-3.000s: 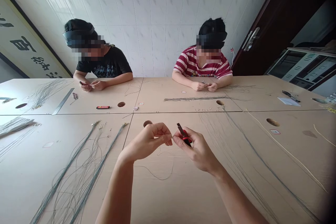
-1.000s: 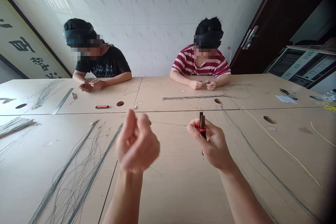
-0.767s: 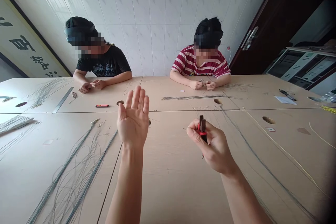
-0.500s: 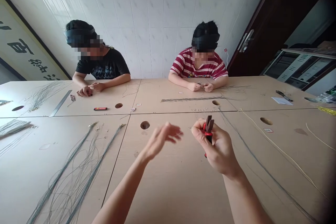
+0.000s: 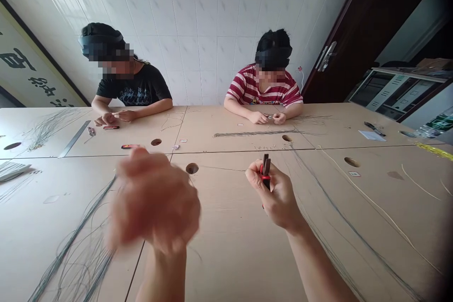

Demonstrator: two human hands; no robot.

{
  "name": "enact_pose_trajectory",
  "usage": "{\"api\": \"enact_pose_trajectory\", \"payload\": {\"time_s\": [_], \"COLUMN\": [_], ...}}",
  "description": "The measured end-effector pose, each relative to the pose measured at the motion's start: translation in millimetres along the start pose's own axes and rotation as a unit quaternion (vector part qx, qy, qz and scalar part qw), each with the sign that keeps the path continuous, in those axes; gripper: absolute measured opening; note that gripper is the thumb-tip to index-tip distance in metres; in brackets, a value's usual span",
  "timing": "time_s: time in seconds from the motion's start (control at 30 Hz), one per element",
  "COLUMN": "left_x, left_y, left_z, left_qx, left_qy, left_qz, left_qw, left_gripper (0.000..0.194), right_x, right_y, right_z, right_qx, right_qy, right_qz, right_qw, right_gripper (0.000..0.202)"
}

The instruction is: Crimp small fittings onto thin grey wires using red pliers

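Observation:
My right hand [image 5: 278, 196] is closed around red-and-black pliers [image 5: 266, 172], jaws pointing up. Between its thumb and index finger is the end of a thin wire [image 5: 226, 169], which runs left over the table. My left hand [image 5: 155, 203] is raised close to the camera, left of the pliers, and smeared by motion. Its fingers cannot be made out, nor whether anything is in them. Behind and below it lies a bundle of grey-green wires [image 5: 76, 236], partly hidden by the hand.
Two people sit across the wooden table [image 5: 226, 255], their hands on it. Round holes [image 5: 192, 168] pierce the top. Long wires [image 5: 339, 207] lie on the right, a steel ruler [image 5: 74, 139] at the back left, and a pen [image 5: 374, 128] on paper at the back right.
My left hand has moved left and up toward the camera, now covering part of the wire bundles. The right hand with the pliers sits slightly further left in view, and a thin wire shows at its fingertips.

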State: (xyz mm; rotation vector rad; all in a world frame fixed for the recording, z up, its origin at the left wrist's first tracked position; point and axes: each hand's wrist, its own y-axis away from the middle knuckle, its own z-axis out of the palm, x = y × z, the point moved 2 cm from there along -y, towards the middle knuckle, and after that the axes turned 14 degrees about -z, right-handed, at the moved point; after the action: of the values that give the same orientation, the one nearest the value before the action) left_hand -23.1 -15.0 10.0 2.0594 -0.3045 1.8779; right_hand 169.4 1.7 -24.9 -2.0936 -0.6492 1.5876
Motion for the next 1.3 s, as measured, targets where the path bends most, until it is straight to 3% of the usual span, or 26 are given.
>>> {"api": "enact_pose_trajectory", "payload": {"time_s": [0.03, 0.07, 0.13, 0.2, 0.3, 0.4, 0.47, 0.6, 0.73, 1.0, 1.3], "left_x": [12, 20, 27, 23, 2, -17, -23, -24, -22, -22, -21], "left_y": [-7, -16, -38, -61, -84, -85, -77, -63, -60, -55, -53], "left_z": [-10.0, -17.5, -24.5, -23.2, -9.3, 12.9, 24.8, 33.7, 35.5, 33.7, 29.2], "left_qx": [0.099, 0.158, 0.189, 0.173, 0.146, 0.064, 0.017, 0.010, 0.003, -0.081, -0.053], "left_qy": [0.106, 0.199, 0.313, 0.353, 0.330, 0.190, 0.080, -0.019, -0.026, -0.043, -0.024], "left_qz": [0.091, 0.164, 0.260, 0.279, 0.209, 0.109, 0.056, -0.003, -0.025, -0.026, -0.037], "left_qw": [0.985, 0.953, 0.894, 0.876, 0.909, 0.974, 0.995, 1.000, 0.999, 0.995, 0.998], "left_gripper": [0.060, 0.048, 0.039, 0.042, 0.046, 0.044, 0.044, 0.046, 0.047, 0.043, 0.028], "right_x": [-1, -3, -4, -5, -6, -5, -3, 3, 5, 6, 6], "right_y": [0, 1, 2, 3, 3, 2, 1, 0, 0, -2, 0], "right_z": [2, 3, 5, 6, 6, 5, 3, -1, -2, 1, 2], "right_qx": [-0.006, -0.012, -0.020, -0.025, -0.029, -0.021, -0.009, 0.012, 0.020, 0.013, 0.017], "right_qy": [-0.003, -0.005, -0.009, -0.011, -0.008, 0.005, 0.017, 0.039, 0.050, 0.015, 0.051], "right_qz": [-0.005, -0.011, -0.020, -0.023, -0.029, -0.037, -0.041, -0.044, -0.058, -0.052, -0.067], "right_qw": [1.000, 1.000, 1.000, 0.999, 0.999, 0.999, 0.999, 0.998, 0.997, 0.998, 0.996], "right_gripper": [0.024, 0.024, 0.021, 0.019, 0.019, 0.019, 0.017, 0.016, 0.015, 0.014, 0.013]}}
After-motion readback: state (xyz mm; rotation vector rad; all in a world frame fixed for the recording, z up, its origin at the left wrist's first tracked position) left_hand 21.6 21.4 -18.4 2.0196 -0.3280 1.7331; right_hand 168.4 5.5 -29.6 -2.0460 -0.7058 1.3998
